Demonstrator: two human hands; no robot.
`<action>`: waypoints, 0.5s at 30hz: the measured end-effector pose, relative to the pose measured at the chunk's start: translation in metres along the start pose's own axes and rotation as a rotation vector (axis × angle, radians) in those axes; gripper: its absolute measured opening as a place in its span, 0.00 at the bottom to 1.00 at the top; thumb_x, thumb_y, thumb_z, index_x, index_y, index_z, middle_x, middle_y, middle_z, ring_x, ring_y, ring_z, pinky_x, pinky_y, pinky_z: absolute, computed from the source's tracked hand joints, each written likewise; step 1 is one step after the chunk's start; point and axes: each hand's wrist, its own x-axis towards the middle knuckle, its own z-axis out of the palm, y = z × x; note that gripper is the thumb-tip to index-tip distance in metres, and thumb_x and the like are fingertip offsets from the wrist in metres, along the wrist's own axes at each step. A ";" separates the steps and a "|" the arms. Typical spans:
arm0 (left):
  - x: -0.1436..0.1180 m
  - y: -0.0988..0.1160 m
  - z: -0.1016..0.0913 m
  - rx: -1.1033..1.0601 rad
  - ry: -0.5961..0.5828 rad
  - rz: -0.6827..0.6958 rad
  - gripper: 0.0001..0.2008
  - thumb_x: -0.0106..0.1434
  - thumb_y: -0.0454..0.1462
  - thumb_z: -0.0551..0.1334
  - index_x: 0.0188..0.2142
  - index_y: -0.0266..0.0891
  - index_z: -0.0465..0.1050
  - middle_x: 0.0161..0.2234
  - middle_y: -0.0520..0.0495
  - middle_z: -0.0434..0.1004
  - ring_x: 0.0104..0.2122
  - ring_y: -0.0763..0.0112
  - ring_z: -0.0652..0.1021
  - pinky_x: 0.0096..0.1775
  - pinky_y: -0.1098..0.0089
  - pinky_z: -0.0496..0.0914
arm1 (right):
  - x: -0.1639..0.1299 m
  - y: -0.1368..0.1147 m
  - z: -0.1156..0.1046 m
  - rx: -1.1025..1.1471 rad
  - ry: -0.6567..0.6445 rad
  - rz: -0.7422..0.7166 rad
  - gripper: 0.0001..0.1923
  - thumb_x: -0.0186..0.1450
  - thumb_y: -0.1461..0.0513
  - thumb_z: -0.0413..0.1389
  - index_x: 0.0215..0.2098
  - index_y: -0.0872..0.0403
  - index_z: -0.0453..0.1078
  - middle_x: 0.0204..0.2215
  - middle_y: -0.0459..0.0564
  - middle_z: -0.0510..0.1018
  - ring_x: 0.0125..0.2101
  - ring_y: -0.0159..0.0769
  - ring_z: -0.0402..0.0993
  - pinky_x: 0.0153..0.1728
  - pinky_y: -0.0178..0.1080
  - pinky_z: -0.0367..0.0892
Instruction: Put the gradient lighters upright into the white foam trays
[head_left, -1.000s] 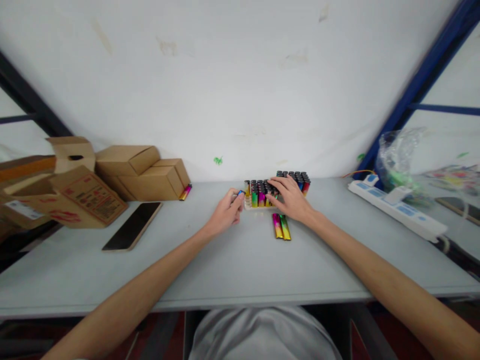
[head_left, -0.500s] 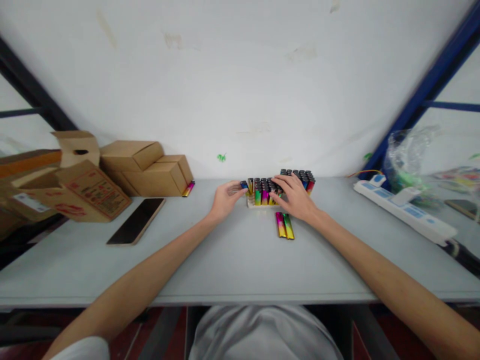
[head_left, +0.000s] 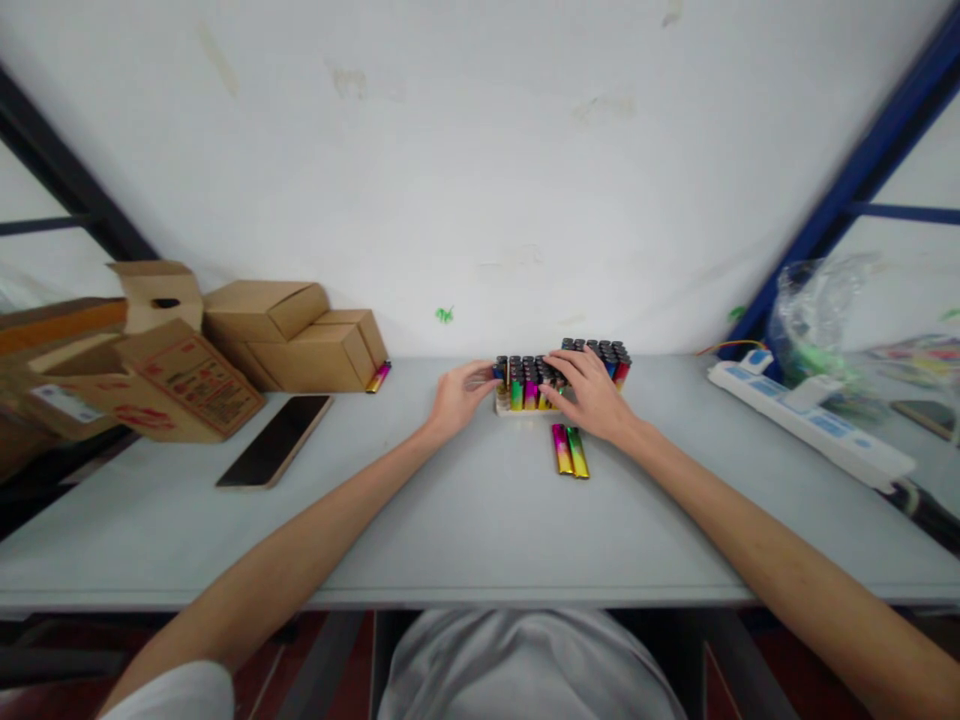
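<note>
Pinched in my left hand [head_left: 455, 402] is a blue lighter [head_left: 499, 370], upright at the left end of a pale tray [head_left: 512, 411]. Rows of upright lighters [head_left: 530, 392] with black tops and bright metallic bodies fill much of that tray. My right hand [head_left: 589, 390] lies over the tray's right part, fingers spread across the lighter tops and thumb by the front row. It hides some lighters there. Just in front of it, two lighters [head_left: 570, 452], pink-yellow and green-yellow, lie side by side on the table.
Behind my right hand stands another group of lighters [head_left: 619, 358]. Left are brown cartons [head_left: 315, 355], an opened box [head_left: 180, 385], a phone [head_left: 276, 442] and a loose lighter [head_left: 379, 377]. A white power strip [head_left: 810, 420] and clear plastic bag [head_left: 817, 310] are right.
My left hand has moved slightly right, bringing the blue lighter from a tilt beside the tray to upright at its left end. My right hand stays in place.
</note>
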 end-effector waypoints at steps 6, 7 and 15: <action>-0.001 -0.001 0.001 0.058 0.037 0.004 0.14 0.62 0.41 0.68 0.46 0.37 0.79 0.41 0.42 0.85 0.41 0.62 0.84 0.48 0.59 0.78 | 0.000 0.000 0.001 -0.006 0.009 0.001 0.25 0.74 0.49 0.50 0.64 0.53 0.65 0.59 0.60 0.73 0.61 0.51 0.69 0.69 0.62 0.52; -0.002 -0.001 0.002 0.051 0.053 -0.012 0.14 0.61 0.40 0.68 0.46 0.38 0.78 0.41 0.43 0.85 0.41 0.62 0.84 0.47 0.60 0.79 | 0.000 0.000 0.001 -0.005 0.010 0.000 0.25 0.74 0.49 0.50 0.64 0.53 0.65 0.59 0.60 0.73 0.61 0.50 0.69 0.69 0.62 0.52; -0.004 -0.001 0.004 0.088 0.069 -0.068 0.07 0.62 0.40 0.65 0.35 0.37 0.78 0.33 0.45 0.83 0.32 0.65 0.83 0.41 0.63 0.78 | 0.000 -0.003 -0.001 -0.006 0.018 0.002 0.24 0.74 0.51 0.51 0.62 0.54 0.66 0.58 0.60 0.74 0.60 0.50 0.69 0.69 0.61 0.52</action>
